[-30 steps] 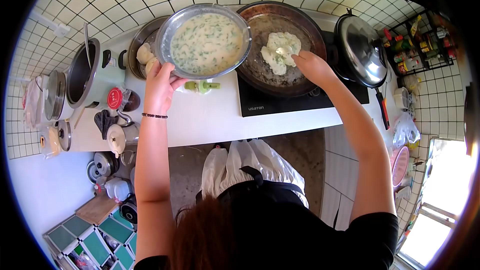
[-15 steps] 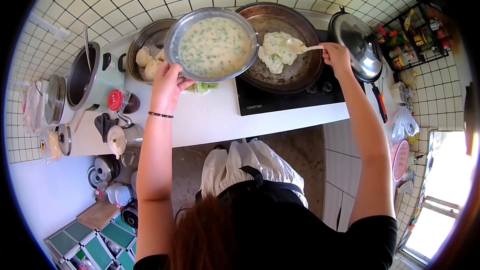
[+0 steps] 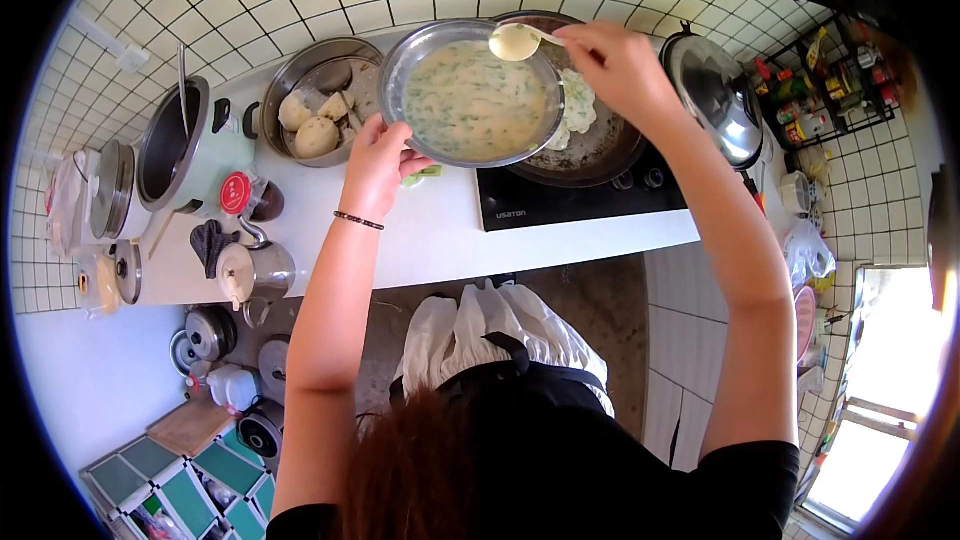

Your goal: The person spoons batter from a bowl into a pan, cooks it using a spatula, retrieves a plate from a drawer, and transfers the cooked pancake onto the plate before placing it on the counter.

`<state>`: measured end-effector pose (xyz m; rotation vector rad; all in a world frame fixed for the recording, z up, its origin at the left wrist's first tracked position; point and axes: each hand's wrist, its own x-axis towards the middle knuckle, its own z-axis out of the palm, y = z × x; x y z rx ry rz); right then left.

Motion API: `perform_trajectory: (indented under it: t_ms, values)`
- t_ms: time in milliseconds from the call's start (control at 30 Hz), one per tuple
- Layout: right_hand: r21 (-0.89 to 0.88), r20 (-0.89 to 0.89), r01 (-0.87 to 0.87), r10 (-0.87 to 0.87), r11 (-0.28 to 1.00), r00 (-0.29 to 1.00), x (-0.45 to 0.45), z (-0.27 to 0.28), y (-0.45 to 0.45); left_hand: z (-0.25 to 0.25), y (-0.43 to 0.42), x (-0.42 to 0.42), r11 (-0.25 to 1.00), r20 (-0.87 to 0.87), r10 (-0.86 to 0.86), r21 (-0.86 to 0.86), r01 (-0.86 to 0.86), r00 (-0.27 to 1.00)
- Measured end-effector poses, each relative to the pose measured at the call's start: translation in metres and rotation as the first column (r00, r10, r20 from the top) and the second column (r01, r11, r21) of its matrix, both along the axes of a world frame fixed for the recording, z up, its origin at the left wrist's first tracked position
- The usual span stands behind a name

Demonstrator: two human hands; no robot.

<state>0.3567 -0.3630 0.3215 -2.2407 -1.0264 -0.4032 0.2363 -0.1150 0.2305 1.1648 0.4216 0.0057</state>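
My left hand (image 3: pixel 378 162) grips the near-left rim of a metal bowl (image 3: pixel 394 80), thumb on top. Pale batter (image 3: pixel 475 100) with green bits fills much of the bowl, which is held up and overlaps the left part of a dark frying pan (image 3: pixel 610 155). My right hand (image 3: pixel 622 70) is closed round the handle of a spoon (image 3: pixel 514 42), whose bowl hangs above the far right side of the batter. Part of a batter patch (image 3: pixel 577 110) shows in the pan; the metal bowl hides the rest.
The pan sits on a black cooktop (image 3: pixel 580 208). A lidded pot (image 3: pixel 712 90) stands to the right. On the left are a steel basin (image 3: pixel 290 75) with several pale lumps, a deep pot (image 3: pixel 200 140), a red-lidded jar (image 3: pixel 265 200) and a kettle (image 3: pixel 262 275).
The spoon has moved left and up from the batter patch in the pan to over the metal bowl. My left hand has shifted the bowl right, covering more of the pan.
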Motion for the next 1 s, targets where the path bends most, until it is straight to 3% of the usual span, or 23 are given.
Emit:
perform_trajectory:
  t_ms: [33, 100, 167, 267, 300, 400, 500, 600, 1000]
  values:
    - [-0.086, 0.126, -0.042, 0.053, 0.995, 0.991, 0.007, -0.011, 0.002, 0.002, -0.001, 0.000, 1.000, 0.002, -0.005, 0.001, 0.005, 1.000]
    - [-0.083, 0.098, -0.068, 0.076, 0.994, 0.992, 0.004, -0.025, 0.004, 0.004, -0.002, -0.001, 1.000, 0.008, -0.015, 0.004, 0.015, 1.000]
    - [-0.058, -0.119, 0.006, -0.013, 0.998, 0.993, -0.002, -0.032, 0.005, 0.005, -0.002, 0.000, 1.000, 0.021, -0.027, 0.002, 0.027, 0.999]
    - [-0.072, -0.426, 0.116, -0.136, 0.991, 0.895, -0.001, -0.030, 0.006, 0.006, -0.002, 0.002, 1.000, 0.029, -0.028, 0.010, 0.028, 0.999]
    - [-0.086, -0.517, 0.151, -0.174, 0.985, 0.838, 0.000, -0.029, 0.006, 0.006, -0.003, 0.002, 1.000, 0.030, -0.027, 0.016, 0.027, 0.999]
    - [0.185, -0.891, 0.276, 0.042, 0.943, 0.452, 0.010, -0.040, 0.006, 0.003, -0.003, 0.005, 1.000, 0.020, -0.021, 0.011, 0.021, 1.000]
    - [0.313, -0.902, 0.308, 0.180, 0.898, 0.393, 0.012, -0.043, 0.011, 0.002, -0.002, 0.008, 1.000, 0.006, -0.007, 0.010, 0.006, 1.000]
    - [0.367, -0.874, 0.277, 0.227, 0.888, 0.429, 0.022, -0.044, 0.011, -0.001, 0.000, 0.010, 1.000, 0.015, 0.017, -0.012, -0.017, 1.000]
    - [0.478, -0.803, 0.331, 0.252, 0.814, 0.540, 0.085, -0.020, -0.018, -0.015, 0.029, 0.013, 0.994, -0.004, 0.109, 0.006, -0.109, 0.994]
